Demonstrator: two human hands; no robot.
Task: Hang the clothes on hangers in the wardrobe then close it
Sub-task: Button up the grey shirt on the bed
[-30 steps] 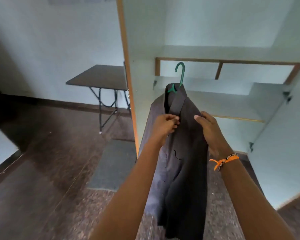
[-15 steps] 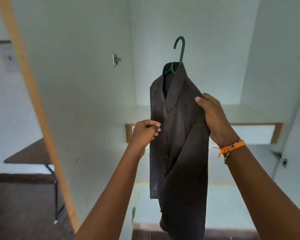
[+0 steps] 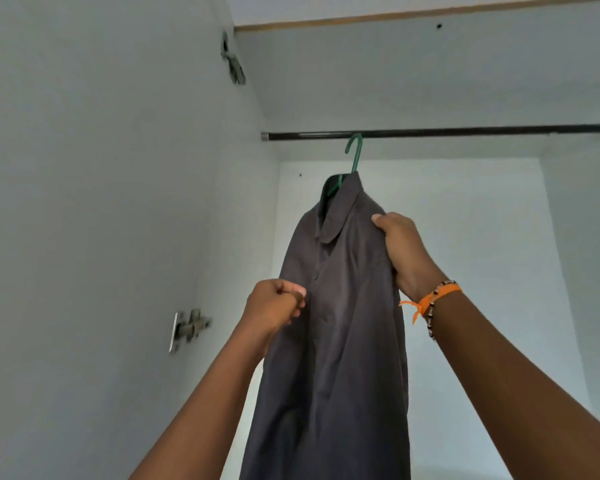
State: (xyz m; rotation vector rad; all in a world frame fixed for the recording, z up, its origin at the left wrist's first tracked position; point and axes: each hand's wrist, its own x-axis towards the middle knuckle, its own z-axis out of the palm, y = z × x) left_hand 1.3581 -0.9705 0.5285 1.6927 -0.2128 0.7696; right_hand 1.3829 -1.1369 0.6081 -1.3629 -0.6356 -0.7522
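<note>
The left hand (image 3: 274,303) pinches the front edge of a dark grey collared shirt (image 3: 340,306), buttoned and hanging long on a green hanger (image 3: 353,154) whose hook meets the wardrobe's black rail (image 3: 465,132); the right hand (image 3: 404,251) grips its shoulder.

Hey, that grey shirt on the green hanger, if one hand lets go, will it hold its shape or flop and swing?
Probably flop: the grey shirt drapes in soft folds below the right hand. It likely swings easily, since the green hanger has a single thin hook at the rail. It seems light: the left hand only pinches its edge.
</note>
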